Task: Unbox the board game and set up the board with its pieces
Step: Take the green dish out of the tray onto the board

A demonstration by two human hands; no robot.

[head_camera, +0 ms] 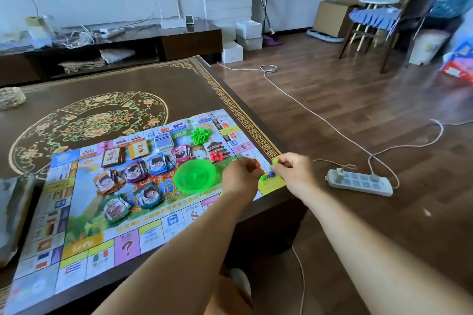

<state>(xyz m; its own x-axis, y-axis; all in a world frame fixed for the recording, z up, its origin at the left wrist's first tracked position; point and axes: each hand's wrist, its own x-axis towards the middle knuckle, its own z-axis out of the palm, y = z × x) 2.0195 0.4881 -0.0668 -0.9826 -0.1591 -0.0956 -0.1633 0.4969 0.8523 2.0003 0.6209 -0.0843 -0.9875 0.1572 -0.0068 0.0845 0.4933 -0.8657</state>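
- The table, dark brown with a gold border and a round floral pattern, carries the paper game board, which lies flat over its near right part and reaches the right edge.
- A low dark cabinet stands beyond the table against the wall; a wooden chair with a blue fringed cushion stands well apart at the far right.
- On the wooden floor beside the table lies one white power strip, its cord trailing away across the floorboards.
- One round green plastic bowl sits on the board's middle, just left of the hands and partly covering the printed title.
- Several stacks of character cards crowd the board's centre; I count about seven, some fanned and overlapping, so the count is unsure.
- One heap of small green houses lies near the board's far edge, and one cluster of red hotels nearer, close to the left hand.
- The left hand is curled, pinching a small red-orange pawn.
- The right hand is curled, pinching a light green pawn above the yellow corner square.
- One blue pawn and one green pawn stand on that corner, between the hands.
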